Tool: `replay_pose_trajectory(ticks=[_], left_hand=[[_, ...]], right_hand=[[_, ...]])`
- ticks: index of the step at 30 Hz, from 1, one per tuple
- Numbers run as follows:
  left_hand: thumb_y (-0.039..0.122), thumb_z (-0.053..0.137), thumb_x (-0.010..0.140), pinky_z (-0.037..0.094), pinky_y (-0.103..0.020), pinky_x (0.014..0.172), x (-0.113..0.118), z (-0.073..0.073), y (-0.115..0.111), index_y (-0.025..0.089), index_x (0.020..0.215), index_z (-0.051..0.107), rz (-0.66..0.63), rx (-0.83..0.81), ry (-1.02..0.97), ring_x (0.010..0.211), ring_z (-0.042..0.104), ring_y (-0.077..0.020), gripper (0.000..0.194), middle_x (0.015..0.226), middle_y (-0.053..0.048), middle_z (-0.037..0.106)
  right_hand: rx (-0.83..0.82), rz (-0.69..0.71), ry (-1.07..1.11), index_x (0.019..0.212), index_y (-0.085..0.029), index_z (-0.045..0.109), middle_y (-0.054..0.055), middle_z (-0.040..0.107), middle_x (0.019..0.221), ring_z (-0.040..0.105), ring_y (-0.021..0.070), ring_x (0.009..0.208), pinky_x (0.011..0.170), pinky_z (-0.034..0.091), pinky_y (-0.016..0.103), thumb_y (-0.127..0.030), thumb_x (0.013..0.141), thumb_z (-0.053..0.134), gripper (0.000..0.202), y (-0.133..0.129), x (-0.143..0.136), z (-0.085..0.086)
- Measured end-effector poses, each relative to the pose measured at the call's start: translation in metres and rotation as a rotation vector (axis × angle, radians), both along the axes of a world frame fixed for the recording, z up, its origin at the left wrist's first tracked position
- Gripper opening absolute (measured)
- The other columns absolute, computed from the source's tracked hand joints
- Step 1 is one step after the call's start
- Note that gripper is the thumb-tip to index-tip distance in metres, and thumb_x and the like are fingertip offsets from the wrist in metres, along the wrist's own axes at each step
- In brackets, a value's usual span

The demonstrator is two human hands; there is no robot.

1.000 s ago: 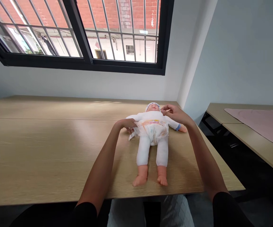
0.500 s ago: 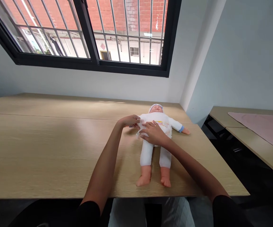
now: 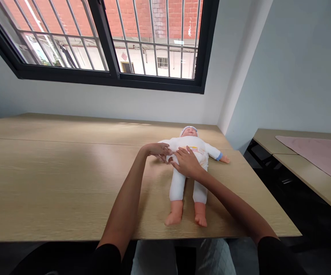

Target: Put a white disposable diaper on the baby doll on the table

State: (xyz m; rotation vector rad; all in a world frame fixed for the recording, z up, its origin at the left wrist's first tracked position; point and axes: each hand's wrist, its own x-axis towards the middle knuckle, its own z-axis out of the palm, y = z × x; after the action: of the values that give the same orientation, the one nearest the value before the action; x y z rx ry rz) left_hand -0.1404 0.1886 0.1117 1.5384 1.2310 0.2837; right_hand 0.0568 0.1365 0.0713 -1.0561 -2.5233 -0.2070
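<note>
both hands – left hand (image 3: 157,149), right hand (image 3: 186,162) – on doll (image 3: 192,160), wooden table (image 3: 53,179)

No readable text, label, brand, number or sign anywhere in view. Faint coloured print on the doll (image 3: 192,152), at the waist under the right hand (image 3: 186,162), too small and blurred to make out as letters. Nothing legible on the table (image 3: 53,183), the window (image 3: 111,42) or the pink cloth (image 3: 320,152) either.
</note>
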Motion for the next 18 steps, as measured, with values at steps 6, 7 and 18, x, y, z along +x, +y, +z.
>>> replay_pose_trajectory(ticks=[6, 7, 18], left_hand=[[0.034, 0.082, 0.054, 0.045, -0.022, 0.060, -0.006, 0.007, -0.002, 0.018, 0.084, 0.050, -0.084, 0.113, -0.039, 0.070, 0.061, -0.0138, 0.047, 0.071, 0.002, 0.061], [0.033, 0.082, 0.054, 0.045, -0.022, 0.060, -0.006, 0.011, -0.005, 0.018, 0.084, 0.051, -0.090, 0.125, -0.023, 0.070, 0.060, -0.0138, 0.046, 0.072, 0.002, 0.061], [0.030, 0.071, 0.064, 0.042, -0.022, 0.056, 0.003, 0.042, -0.024, 0.019, 0.083, 0.050, -0.049, 0.270, 0.054, 0.066, 0.060, -0.0120, 0.031, 0.080, 0.000, 0.060]], right_hand=[[0.006, -0.006, -0.011, 0.126, -0.022, 0.059, 0.010, 0.061, 0.130, 0.046, 0.0310, 0.129, 0.116, 0.022, 0.049, -0.041, 0.093, 0.044, 0.040, 0.001, 0.000, -0.002], [0.010, -0.010, -0.009, 0.125, -0.021, 0.059, 0.011, 0.060, 0.131, 0.045, 0.0315, 0.130, 0.115, 0.023, 0.050, -0.041, 0.093, 0.044, 0.041, 0.000, 0.000, -0.002], [-0.078, 0.079, 0.026, 0.127, -0.027, 0.056, 0.010, 0.063, 0.126, 0.043, 0.0306, 0.132, 0.118, 0.009, 0.057, -0.044, 0.094, 0.046, 0.039, 0.003, 0.007, 0.009]])
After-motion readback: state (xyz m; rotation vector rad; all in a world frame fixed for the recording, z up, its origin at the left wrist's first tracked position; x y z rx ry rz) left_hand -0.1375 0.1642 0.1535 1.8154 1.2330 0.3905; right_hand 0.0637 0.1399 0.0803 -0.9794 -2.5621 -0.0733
